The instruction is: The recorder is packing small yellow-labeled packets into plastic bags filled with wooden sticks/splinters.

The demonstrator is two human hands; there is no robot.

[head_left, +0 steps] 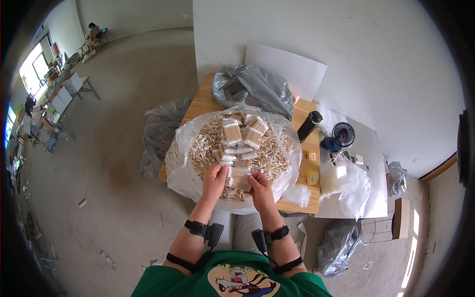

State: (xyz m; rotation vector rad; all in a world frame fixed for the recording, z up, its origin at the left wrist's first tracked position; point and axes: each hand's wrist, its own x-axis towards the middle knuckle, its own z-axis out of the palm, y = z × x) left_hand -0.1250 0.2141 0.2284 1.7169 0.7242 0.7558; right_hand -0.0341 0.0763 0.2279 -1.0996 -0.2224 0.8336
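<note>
A big clear plastic bag [183, 168] lies spread on a wooden table [198, 106], heaped with loose wooden cotton swabs [208, 143]. Several small clear packs of swabs [242, 136] are stacked on top of the heap. My left hand [214, 179] and my right hand [260, 187] both grip one small pack of swabs [240, 179] at the near edge of the heap, left hand on its left side, right hand on its right side.
A crumpled grey plastic bag [252, 86] sits at the table's far end. A black bottle [309, 125] stands at the right edge, with a small black fan [342, 134] and clear bags [349, 185] on a white surface beside it. More grey bags [158, 133] lie on the floor.
</note>
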